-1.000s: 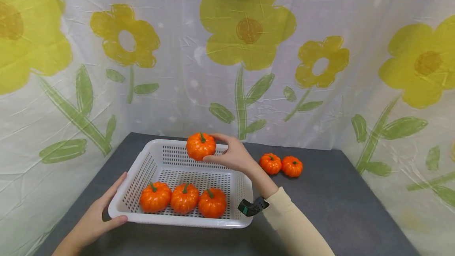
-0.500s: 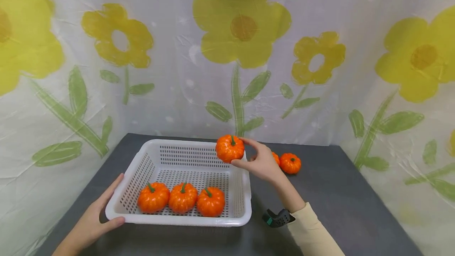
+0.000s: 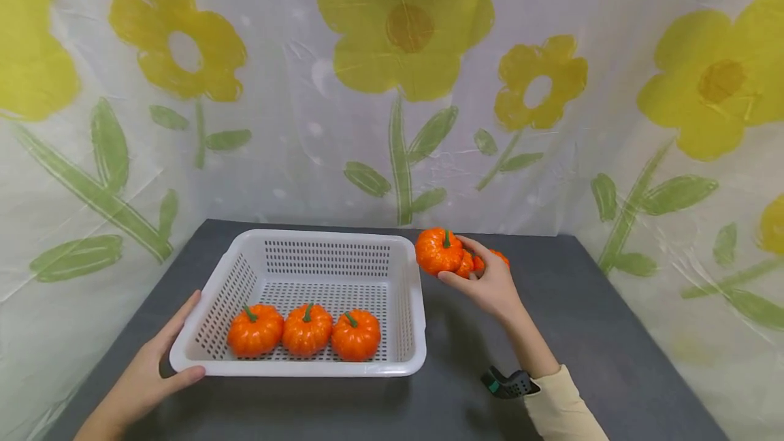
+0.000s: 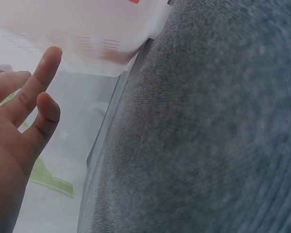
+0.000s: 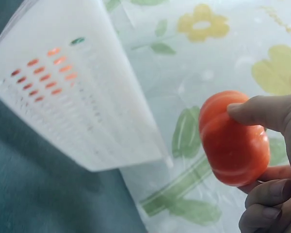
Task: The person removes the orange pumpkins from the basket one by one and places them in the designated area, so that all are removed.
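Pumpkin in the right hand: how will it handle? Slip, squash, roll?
The held pumpkin may be slippery; its skin looks glossy. It's probably fairly stiff, since no dent shows where the right hand pinches it. Set down, it likely rocks more readily than it rolls far, being squat and ribbed.
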Demonstrator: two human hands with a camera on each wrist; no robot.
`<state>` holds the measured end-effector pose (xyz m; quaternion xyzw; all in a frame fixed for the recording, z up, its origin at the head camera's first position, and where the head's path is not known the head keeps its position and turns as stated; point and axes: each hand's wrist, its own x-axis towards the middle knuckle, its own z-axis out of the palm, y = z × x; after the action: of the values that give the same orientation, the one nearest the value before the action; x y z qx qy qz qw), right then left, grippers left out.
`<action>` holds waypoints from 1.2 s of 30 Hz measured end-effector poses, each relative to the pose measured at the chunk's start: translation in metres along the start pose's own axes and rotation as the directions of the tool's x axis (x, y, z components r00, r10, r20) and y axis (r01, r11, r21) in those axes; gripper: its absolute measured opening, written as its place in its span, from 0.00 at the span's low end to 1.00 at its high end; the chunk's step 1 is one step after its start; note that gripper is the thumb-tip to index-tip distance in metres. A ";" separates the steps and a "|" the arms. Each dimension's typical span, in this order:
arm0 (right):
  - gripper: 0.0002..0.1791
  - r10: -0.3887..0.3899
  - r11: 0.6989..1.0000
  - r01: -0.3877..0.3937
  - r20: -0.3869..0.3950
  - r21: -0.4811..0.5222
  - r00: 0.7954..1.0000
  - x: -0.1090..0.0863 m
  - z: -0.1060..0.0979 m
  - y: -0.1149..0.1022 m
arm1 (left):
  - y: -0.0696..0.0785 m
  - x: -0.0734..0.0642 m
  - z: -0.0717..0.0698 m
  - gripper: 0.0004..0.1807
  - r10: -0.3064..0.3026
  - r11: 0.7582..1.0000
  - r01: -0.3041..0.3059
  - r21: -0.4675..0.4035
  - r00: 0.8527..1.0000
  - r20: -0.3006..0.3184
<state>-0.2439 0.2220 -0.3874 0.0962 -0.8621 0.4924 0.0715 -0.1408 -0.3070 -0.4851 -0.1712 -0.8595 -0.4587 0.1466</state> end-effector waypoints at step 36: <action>0.41 0.060 0.994 -0.064 -0.050 -0.092 0.997 -0.025 0.013 0.105 | -0.002 0.000 -0.003 0.56 -0.019 1.000 0.019 0.007 0.999 0.030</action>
<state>-0.2450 0.2649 -0.4873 0.0542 -0.8849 0.4554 0.0811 -0.1411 -0.3102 -0.4853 -0.1692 -0.8648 -0.4545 0.1299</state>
